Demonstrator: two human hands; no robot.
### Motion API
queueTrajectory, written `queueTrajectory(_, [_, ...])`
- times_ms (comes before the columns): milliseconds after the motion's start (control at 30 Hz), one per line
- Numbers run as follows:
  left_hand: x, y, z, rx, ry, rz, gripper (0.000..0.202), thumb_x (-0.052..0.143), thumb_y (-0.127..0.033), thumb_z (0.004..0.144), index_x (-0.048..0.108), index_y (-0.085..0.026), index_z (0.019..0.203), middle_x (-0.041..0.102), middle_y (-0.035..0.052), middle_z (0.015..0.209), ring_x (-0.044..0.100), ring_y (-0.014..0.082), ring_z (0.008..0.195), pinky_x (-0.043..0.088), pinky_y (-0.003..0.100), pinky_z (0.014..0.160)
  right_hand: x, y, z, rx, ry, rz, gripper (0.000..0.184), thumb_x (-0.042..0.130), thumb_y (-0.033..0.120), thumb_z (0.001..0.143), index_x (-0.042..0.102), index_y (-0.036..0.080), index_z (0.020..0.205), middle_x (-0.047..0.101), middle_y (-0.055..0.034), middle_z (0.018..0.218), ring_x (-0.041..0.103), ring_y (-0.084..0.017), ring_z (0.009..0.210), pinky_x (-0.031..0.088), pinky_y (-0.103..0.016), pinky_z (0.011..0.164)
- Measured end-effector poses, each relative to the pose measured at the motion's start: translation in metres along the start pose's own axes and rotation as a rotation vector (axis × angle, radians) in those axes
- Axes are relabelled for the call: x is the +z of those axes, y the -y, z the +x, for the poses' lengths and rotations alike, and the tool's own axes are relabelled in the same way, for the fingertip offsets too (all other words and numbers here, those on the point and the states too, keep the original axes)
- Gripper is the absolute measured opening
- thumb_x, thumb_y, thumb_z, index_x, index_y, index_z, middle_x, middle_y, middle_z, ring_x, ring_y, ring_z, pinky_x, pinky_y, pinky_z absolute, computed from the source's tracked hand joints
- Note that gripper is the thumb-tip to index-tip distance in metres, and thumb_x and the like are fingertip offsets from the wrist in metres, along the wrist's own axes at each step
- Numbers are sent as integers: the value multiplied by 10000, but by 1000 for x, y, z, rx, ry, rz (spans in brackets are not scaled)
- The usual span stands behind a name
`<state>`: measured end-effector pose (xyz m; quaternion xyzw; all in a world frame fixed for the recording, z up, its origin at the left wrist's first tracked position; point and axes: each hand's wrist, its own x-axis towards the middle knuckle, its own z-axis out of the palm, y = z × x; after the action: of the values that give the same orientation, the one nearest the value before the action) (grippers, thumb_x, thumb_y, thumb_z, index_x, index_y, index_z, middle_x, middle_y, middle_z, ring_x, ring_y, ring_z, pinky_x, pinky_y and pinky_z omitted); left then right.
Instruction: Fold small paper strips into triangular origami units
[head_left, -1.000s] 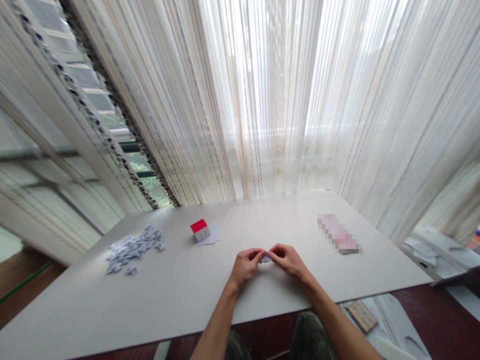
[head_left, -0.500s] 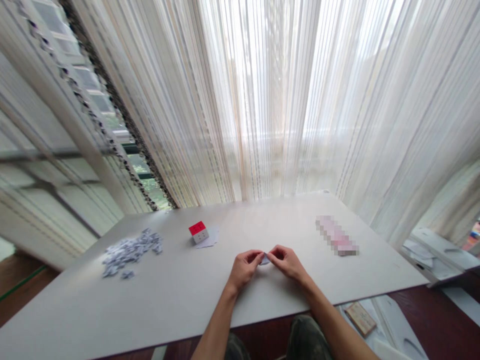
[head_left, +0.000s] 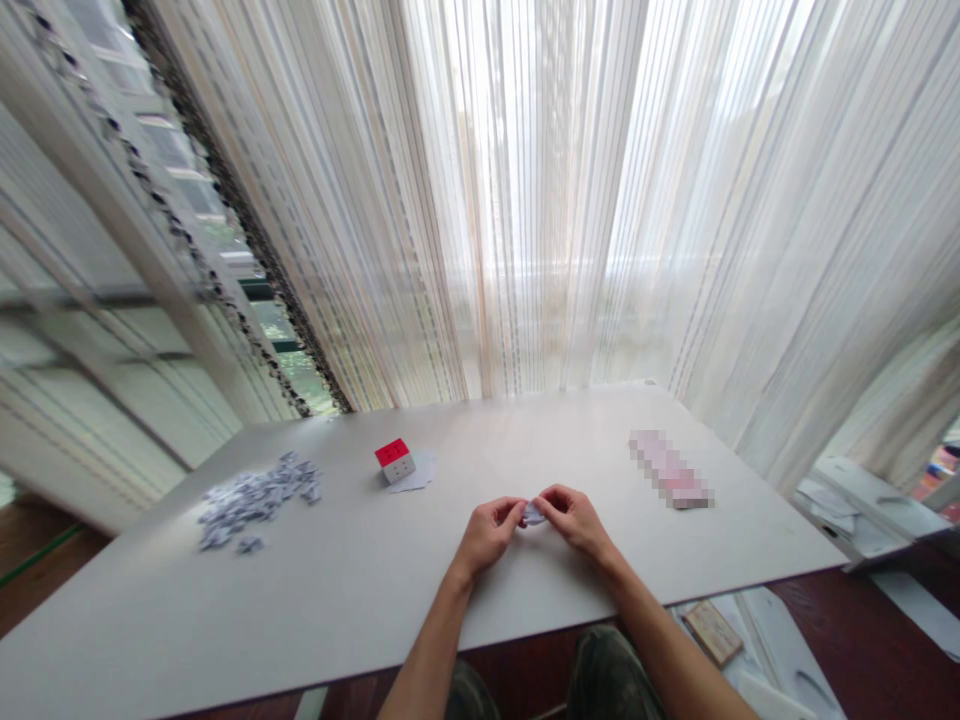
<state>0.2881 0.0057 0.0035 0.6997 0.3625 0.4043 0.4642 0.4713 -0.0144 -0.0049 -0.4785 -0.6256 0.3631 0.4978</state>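
Note:
My left hand and my right hand meet just above the pale table, near its front edge. Both pinch a small folded piece of pale paper between thumb and fingertips, the fingers curled closed around it. Most of the paper is hidden by the fingers. Both forearms reach in from the bottom of the view.
A heap of several small folded paper pieces lies at the left. A small red-topped box sits on a sheet of paper behind my hands. A pink blurred strip lies at the right. Sheer curtains hang behind the table.
My hands have stayed together on the paper, with only small finger movements. The view has shifted slightly.

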Motion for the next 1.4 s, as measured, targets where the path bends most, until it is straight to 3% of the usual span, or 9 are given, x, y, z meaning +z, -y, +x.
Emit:
queueTrajectory(333, [1,-1,0,-11,-26,-20,353,609,-436,824,723,-138,976,746,92,857,684,198,723,536,292,700,0,-3,1,17,-16,-15,372,584,507,823,687,150,824,690,-52,758,607,-170,680,472,-265,636])
queueTrajectory(533, [1,3,1,6,-22,-76,348,648,-416,802,696,-151,1022,734,107,995,691,225,875,544,324,798,-1,0,1,2,-8,-1,365,576,497,834,691,150,829,693,-57,768,614,-175,699,473,-268,655])
queueTrajectory(733, [2,12,3,-4,-131,-128,358,649,-422,799,658,-147,1029,748,89,871,703,212,778,564,337,747,1,1,1,-4,13,9,377,545,502,851,701,160,867,691,-51,780,613,-182,730,475,-274,673])
queueTrajectory(867, [1,12,4,28,-172,-163,303,657,-399,796,683,-149,964,750,90,896,704,217,822,562,331,775,1,-1,1,16,43,25,362,572,491,836,708,161,895,700,-55,800,622,-189,740,477,-277,676])
queueTrajectory(1067, [0,11,3,28,-126,-115,320,682,-393,780,719,-147,982,743,110,980,696,239,888,549,347,826,0,-2,0,-1,37,53,329,586,461,838,712,158,854,705,-55,785,625,-182,718,473,-272,668])
queueTrajectory(1400, [3,10,1,29,-68,33,418,696,-407,762,675,-161,1100,732,88,864,673,179,694,539,277,639,-1,-6,1,-11,-6,2,317,588,452,839,718,164,853,720,-65,806,640,-200,747,486,-293,705])
